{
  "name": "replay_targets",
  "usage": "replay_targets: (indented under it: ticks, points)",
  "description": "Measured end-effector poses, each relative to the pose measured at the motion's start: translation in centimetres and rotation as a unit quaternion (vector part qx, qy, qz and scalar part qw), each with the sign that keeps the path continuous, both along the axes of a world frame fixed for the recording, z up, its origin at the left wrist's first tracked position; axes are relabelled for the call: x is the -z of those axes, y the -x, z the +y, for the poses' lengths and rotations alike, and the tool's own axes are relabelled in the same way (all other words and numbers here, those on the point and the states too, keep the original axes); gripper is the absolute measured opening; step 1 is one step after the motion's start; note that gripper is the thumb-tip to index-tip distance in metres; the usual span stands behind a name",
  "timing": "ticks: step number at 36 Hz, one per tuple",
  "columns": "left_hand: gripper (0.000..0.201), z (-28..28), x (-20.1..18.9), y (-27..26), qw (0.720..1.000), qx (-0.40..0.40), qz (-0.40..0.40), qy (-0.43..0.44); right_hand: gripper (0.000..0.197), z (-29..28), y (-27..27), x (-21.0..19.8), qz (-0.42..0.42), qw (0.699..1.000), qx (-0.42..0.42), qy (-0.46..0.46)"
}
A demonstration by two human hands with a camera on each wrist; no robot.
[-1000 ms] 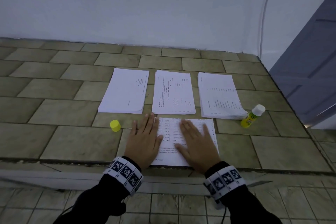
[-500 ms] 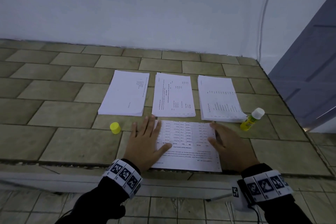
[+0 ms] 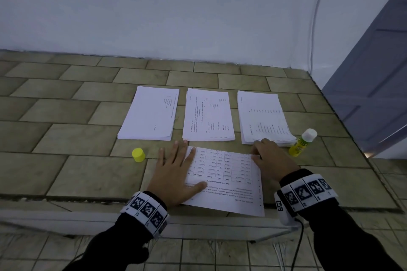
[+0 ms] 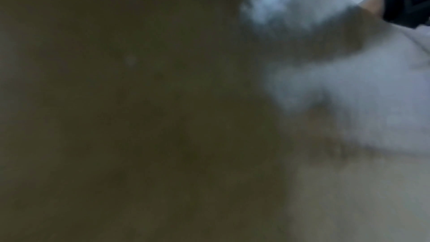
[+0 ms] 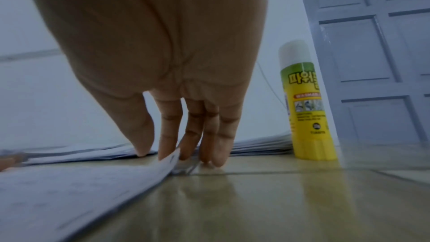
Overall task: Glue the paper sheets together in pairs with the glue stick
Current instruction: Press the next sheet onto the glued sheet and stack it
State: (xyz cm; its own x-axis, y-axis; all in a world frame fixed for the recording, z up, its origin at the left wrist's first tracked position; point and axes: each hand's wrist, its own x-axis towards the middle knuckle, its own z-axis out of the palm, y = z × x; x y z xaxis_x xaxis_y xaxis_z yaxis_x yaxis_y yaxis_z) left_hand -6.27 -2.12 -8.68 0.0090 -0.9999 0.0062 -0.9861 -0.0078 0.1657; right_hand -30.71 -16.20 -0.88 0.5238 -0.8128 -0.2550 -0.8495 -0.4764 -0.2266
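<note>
Here the left hand (image 3: 176,174) lies flat, fingers spread, pressing the printed sheet (image 3: 229,180) to the tiled bench (image 3: 66,138); the right hand (image 3: 272,159) pinches its far corner, lifted slightly. The uncapped glue stick (image 3: 302,143) stands just right of that hand, its yellow cap (image 3: 138,154) left of the flat hand.

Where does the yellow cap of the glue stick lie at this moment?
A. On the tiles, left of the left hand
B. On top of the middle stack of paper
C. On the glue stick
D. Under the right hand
A: the yellow cap sits on the tiled surface just left of the left hand, while the glue stick stands uncapped far to the right.
</note>
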Motion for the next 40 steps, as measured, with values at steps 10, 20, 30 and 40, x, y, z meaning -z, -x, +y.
replay_targets:
  ticks: [10, 20, 30, 40]
  points:
    - [0.103, 0.1, -0.1, 0.1, 1.000, 0.003, -0.005, 0.004, 0.019, -0.3, -0.1, -1.4, -0.111, 0.992, -0.020, -0.054]
    - [0.101, 0.2, -0.7, 0.4, 1.000, -0.020, 0.012, 0.013, 0.017, -2.2, 0.7, -7.3, -0.219, 0.975, -0.028, -0.009]
    - [0.101, 0.2, -0.8, 0.4, 0.999, -0.025, 0.032, 0.017, 0.006, -5.8, -3.3, -5.0, -0.441, 0.877, 0.180, -0.068]
    - [0.103, 0.3, -1.0, 0.5, 0.999, -0.031, 0.033, 0.007, 0.007, -6.0, -7.4, -0.1, -0.360, 0.898, 0.235, -0.089]
